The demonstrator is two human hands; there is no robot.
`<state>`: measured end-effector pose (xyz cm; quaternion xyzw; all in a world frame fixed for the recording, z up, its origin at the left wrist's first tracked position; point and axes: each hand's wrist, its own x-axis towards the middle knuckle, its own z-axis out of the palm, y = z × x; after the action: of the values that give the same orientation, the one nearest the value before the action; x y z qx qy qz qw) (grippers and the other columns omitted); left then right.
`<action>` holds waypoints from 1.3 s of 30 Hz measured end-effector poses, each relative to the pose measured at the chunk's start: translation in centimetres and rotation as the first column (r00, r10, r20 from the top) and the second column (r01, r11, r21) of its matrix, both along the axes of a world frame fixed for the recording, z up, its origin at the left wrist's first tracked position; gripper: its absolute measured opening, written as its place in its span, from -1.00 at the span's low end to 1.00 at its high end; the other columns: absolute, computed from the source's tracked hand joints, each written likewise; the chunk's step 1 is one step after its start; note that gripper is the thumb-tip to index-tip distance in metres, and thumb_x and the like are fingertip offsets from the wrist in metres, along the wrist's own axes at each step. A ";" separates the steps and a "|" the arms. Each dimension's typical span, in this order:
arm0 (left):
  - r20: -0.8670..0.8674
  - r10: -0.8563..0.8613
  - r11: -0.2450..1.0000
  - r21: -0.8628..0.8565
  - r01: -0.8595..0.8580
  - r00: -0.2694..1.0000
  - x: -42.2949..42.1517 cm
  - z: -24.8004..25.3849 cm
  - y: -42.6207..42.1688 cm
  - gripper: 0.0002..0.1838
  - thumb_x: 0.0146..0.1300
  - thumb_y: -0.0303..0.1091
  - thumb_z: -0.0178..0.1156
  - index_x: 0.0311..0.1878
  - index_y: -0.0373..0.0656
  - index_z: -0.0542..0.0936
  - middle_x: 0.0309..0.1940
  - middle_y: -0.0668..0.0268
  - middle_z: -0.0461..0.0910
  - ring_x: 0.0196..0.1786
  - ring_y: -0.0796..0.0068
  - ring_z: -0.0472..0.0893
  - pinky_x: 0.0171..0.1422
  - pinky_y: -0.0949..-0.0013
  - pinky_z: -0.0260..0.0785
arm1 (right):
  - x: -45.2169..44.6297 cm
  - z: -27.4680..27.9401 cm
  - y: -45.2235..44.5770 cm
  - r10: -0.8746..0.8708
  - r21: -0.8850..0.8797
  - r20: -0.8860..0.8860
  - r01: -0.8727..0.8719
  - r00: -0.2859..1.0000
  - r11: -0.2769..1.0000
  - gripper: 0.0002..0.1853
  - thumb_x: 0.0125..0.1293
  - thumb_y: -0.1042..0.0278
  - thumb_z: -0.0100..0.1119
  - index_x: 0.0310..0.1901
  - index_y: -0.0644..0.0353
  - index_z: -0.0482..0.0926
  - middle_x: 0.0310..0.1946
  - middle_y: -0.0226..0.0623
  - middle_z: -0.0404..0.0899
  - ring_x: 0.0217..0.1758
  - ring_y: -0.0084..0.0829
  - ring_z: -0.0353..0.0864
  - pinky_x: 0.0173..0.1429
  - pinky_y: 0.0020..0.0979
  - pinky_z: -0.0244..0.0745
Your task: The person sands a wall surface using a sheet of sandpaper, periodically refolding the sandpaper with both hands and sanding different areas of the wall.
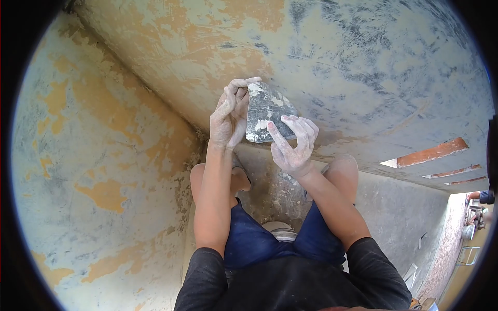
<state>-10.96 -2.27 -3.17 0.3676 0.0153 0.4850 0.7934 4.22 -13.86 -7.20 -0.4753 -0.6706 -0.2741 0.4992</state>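
Note:
In front of the wall is a dark grey, grainy sheet (268, 110), like a worn piece of sandpaper, with whitish patches caked on its face. My left hand (231, 111) is at its left edge, fingers curled and reaching to the top corner. My right hand (296, 146) is at the lower right edge, with fingertips over the face of the sheet. Both hands are coated in pale dust. What the left fingers do behind the sheet is hidden.
Patchy painted walls (98, 150) meet in a corner at the left. Slanted openings (430, 153) pierce the right wall low down. Between my knees is a round, pale container or seat (280, 230). At far right, another person's arm (474, 196) shows near assorted objects.

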 end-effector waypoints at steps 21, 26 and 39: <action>-0.709 0.315 0.788 0.566 0.242 0.631 -5.8 3.0 -0.4 -0.19 -0.10 -0.36 0.71 0.33 -0.04 0.63 0.46 0.23 0.54 0.52 0.22 0.47 0.69 0.06 0.18 | -0.3 -0.6 0.6 0.144 0.062 -0.077 -0.140 0.987 0.988 -0.56 0.02 0.67 0.41 -0.01 0.12 0.75 0.00 -0.28 0.72 0.05 -0.22 0.66 0.15 -0.14 0.52; -0.390 0.789 0.355 0.920 0.164 0.475 -2.8 3.2 -2.0 -0.67 0.07 -0.55 0.50 -0.05 -0.09 0.82 -0.03 0.34 0.83 0.08 0.28 0.71 0.42 0.17 0.38 | 0.1 -0.6 1.1 0.132 0.062 -0.145 -0.124 0.981 0.990 -0.56 0.02 0.73 0.42 -0.02 0.15 0.74 -0.04 -0.25 0.74 -0.02 -0.18 0.72 0.13 -0.18 0.55; -0.093 0.934 0.077 0.995 0.059 0.345 -1.0 3.8 -2.9 -0.74 0.08 -0.48 0.48 -0.13 -0.02 0.78 -0.17 0.44 0.77 -0.05 0.39 0.68 0.40 0.13 0.35 | 2.7 -0.6 2.0 0.176 -0.132 -0.306 -0.224 0.936 0.965 -0.60 0.07 0.78 0.34 -0.03 0.24 0.73 -0.09 -0.16 0.80 -0.08 -0.13 0.79 0.03 -0.24 0.67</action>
<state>-11.94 -5.19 0.64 0.8743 0.2152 0.4289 0.0725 6.91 -11.85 -7.76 -0.4794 -0.6550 -0.0922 0.5768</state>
